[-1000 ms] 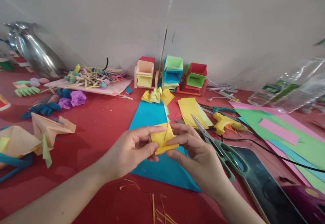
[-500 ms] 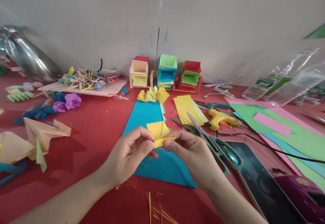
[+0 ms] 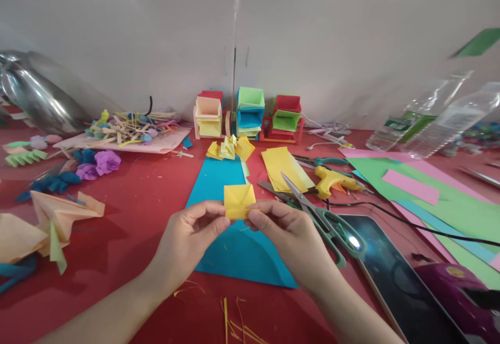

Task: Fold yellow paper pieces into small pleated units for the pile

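A small creased yellow paper (image 3: 239, 201) is held up between both hands above a blue sheet (image 3: 242, 255). My left hand (image 3: 199, 229) pinches its lower left corner between thumb and fingers. At the lower right edge, my right hand (image 3: 279, 224) grips the same paper, where a narrow strip is folded along the bottom. Behind it, folded yellow pieces (image 3: 230, 148) rest at the far end of the blue sheet. Flat yellow papers (image 3: 285, 169) lie to the right, beside green-handled scissors (image 3: 332, 227).
Three colourful paper box wheels (image 3: 250, 112) stand by the wall. On the right are a yellow glue gun (image 3: 332, 180), a phone (image 3: 402, 276), a purple device (image 3: 457, 297), coloured sheets and bottles. Paper flowers (image 3: 107, 162) and a metal jug (image 3: 42, 94) are left.
The yellow paper has been opened out flatter and turned to face the camera, its bottom flap now less tilted. The whole view has shifted slightly.
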The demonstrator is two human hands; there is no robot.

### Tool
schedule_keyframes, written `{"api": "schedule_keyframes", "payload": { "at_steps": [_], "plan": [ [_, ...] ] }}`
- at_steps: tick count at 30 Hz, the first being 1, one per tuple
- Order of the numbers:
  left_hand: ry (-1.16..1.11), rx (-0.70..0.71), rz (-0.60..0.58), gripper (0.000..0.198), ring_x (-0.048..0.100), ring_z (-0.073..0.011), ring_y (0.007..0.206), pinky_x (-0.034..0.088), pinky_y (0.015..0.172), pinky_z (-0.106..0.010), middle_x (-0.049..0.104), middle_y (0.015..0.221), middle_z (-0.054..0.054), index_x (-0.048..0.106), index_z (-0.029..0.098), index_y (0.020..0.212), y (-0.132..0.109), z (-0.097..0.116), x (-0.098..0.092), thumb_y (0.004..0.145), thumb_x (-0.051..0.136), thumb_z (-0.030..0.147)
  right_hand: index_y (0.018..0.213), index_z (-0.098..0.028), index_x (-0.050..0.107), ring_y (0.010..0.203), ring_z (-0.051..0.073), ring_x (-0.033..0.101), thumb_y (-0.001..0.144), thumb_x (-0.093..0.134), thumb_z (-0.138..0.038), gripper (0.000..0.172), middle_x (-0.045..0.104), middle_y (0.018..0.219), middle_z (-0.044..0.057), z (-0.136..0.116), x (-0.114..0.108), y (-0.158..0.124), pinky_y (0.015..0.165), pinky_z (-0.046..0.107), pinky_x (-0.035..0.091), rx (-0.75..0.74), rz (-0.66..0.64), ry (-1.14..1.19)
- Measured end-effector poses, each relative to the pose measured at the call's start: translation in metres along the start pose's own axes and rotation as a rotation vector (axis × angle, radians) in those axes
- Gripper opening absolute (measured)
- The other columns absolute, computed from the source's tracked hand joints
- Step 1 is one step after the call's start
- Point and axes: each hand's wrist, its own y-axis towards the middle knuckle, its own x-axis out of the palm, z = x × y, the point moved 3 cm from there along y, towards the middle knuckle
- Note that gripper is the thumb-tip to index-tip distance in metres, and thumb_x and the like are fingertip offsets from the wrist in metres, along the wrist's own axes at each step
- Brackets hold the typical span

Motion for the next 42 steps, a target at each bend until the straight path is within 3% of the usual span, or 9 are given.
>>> {"api": "schedule_keyframes", "payload": {
  "at_steps": [3,6,11,14,19,21,30,35,42],
  "plan": [
    [-0.051,-0.009,0.023,0.013,0.059,-0.0151,0.09,0.047,0.078,-0.025,0.063,0.102,-0.002,0.064,0.021,0.084,0.001,-0.003,-0.001,0.075,0.063,0.031,0.081,-0.018,0.064,0.069,0.013,0.057,0.072,0.064,-0.033,0.018,0.063,0.072,0.0,0.002,0.0,0.0,0.064,0.026,0.045,0.017,-0.003,0.006],
    [-0.109,0.013,0.068,0.013,0.058,-0.0132,0.086,0.047,0.07,-0.023,0.054,0.114,-0.002,0.06,0.02,0.082,0.0,-0.002,-0.001,0.072,0.065,0.028,0.08,-0.018,0.062,0.069,0.013,0.057,0.072,0.065,-0.033,0.017,0.063,0.072,-0.001,0.005,0.002,0.001,0.064,0.026,0.045,0.024,0.0,0.015],
    [-0.048,0.054,0.114,0.012,0.05,-0.0082,0.063,0.043,0.057,-0.02,0.051,0.081,0.002,0.053,0.018,0.07,0.001,0.005,-0.002,0.071,0.064,0.024,0.083,-0.019,0.06,0.068,0.013,0.056,0.071,0.065,-0.031,0.017,0.061,0.072,0.0,0.005,0.004,0.001,0.063,0.027,0.045,0.008,-0.002,0.019],
    [-0.041,0.045,0.094,0.012,0.049,-0.0096,0.065,0.042,0.058,-0.02,0.049,0.072,0.003,0.055,0.018,0.07,0.002,0.004,-0.001,0.071,0.065,0.024,0.082,-0.019,0.06,0.07,0.014,0.057,0.072,0.063,-0.028,0.014,0.062,0.074,0.0,0.004,0.003,0.0,0.065,0.028,0.045,-0.02,0.014,-0.015],
    [-0.218,-0.029,0.007,0.017,0.055,-0.0097,0.075,0.046,0.067,-0.021,0.056,0.096,0.001,0.057,0.019,0.081,0.004,-0.005,0.001,0.071,0.067,0.029,0.081,-0.019,0.059,0.067,0.013,0.055,0.072,0.062,-0.027,0.012,0.06,0.072,0.0,0.004,0.001,0.001,0.062,0.026,0.044,-0.031,0.001,-0.031],
    [-0.286,-0.064,-0.033,0.017,0.059,-0.0119,0.078,0.048,0.073,-0.026,0.058,0.095,0.0,0.058,0.019,0.081,0.004,-0.007,0.0,0.075,0.062,0.034,0.08,-0.018,0.058,0.066,0.012,0.054,0.073,0.061,-0.026,0.011,0.058,0.069,-0.001,0.004,-0.001,0.001,0.061,0.026,0.043,-0.031,-0.01,-0.052],
    [-0.146,-0.15,-0.202,0.025,0.062,-0.0131,0.067,0.05,0.069,-0.028,0.066,0.081,-0.002,0.06,0.017,0.097,0.008,-0.011,0.002,0.076,0.061,0.032,0.083,-0.019,0.066,0.077,0.015,0.057,0.07,0.063,-0.015,0.014,0.061,0.084,0.001,0.001,0.005,0.001,0.073,0.029,0.045,-0.095,-0.148,-0.287],
    [-0.136,-0.167,-0.16,0.028,0.062,-0.0154,0.074,0.05,0.071,-0.029,0.065,0.087,-0.004,0.06,0.016,0.096,0.009,-0.014,0.006,0.075,0.062,0.035,0.071,-0.018,0.066,0.077,0.014,0.056,0.069,0.066,-0.02,0.003,0.057,0.083,0.001,0.002,0.009,0.004,0.071,0.027,0.046,-0.068,-0.104,-0.248],
    [-0.213,-0.202,-0.141,0.03,0.059,-0.0147,0.072,0.048,0.07,-0.028,0.063,0.08,-0.003,0.06,0.015,0.094,0.013,-0.018,0.008,0.073,0.064,0.035,0.068,-0.017,0.063,0.075,0.013,0.055,0.075,0.062,-0.024,0.01,0.053,0.081,0.002,0.006,0.007,0.008,0.066,0.024,0.045,-0.071,-0.075,-0.203]
  ]
}}
